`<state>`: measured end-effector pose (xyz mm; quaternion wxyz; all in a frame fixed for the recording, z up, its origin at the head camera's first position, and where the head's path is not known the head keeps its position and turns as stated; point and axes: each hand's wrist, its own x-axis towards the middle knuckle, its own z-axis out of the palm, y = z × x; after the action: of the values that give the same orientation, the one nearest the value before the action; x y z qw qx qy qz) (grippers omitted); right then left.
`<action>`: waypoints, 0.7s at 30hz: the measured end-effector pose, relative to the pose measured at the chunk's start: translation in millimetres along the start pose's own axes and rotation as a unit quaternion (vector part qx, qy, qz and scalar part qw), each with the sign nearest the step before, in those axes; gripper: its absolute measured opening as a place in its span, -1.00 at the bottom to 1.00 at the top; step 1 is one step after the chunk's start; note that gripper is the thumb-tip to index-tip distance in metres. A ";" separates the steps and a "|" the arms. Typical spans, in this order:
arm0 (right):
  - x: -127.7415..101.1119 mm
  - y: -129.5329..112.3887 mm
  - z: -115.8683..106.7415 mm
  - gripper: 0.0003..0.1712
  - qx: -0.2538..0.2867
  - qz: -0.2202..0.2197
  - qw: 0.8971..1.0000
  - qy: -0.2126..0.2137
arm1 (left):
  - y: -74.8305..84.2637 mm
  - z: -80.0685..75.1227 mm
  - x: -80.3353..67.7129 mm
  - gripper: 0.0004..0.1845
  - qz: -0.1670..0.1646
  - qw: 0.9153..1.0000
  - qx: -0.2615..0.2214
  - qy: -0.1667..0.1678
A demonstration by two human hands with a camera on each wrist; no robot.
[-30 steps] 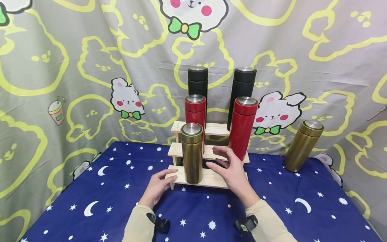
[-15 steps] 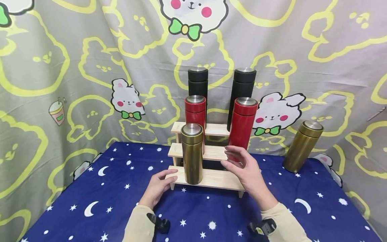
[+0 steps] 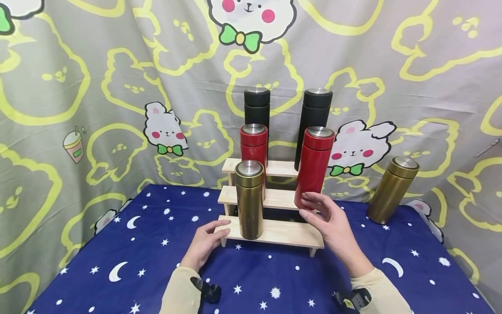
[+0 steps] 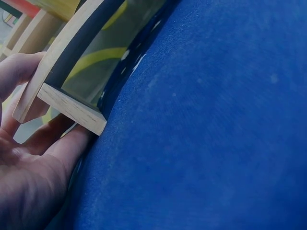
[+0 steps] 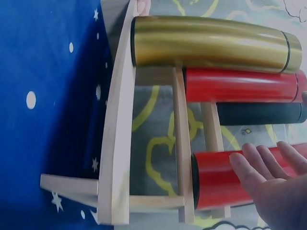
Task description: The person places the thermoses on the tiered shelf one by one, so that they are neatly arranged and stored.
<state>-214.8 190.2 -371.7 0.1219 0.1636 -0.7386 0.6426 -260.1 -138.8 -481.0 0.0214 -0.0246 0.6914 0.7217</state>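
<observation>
A three-step wooden stand carries several thermos bottles. My left hand holds the left end of its lowest step; in the left wrist view the thumb lies on the board and the fingers reach beneath beside the leg. A gold thermos stands upright on that step, at the left. On the middle step are a left red thermos and a right red thermos. My right hand, fingers loosely bent with nothing gripped, is in front of the right red thermos's base; contact is unclear.
Two black thermoses, a left one and a right one, stand on the top step. Another gold thermos stands on the blue star-patterned tablecloth at the right. A patterned curtain hangs behind.
My right hand has moved right, from near the gold thermos on the stand to in front of the right red thermos. The left hand and the bottles have stayed put.
</observation>
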 end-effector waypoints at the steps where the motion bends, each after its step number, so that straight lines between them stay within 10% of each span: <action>1: -0.8 0.9 -2.2 -0.47 -0.005 -0.002 1.000 0.001 | 0.2 0.5 -0.2 -0.62 0.001 1.000 0.003 0.000; 21: -17.6 13.3 -47.1 -0.52 -0.105 -0.002 0.992 0.066 | 0.0 2.7 -0.1 -0.62 -0.008 1.000 0.000 0.007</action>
<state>-205.4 239.9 -383.8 0.1886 0.1086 -0.7917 0.5708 -260.1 -136.1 -480.8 0.0225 -0.0348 0.6917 0.7210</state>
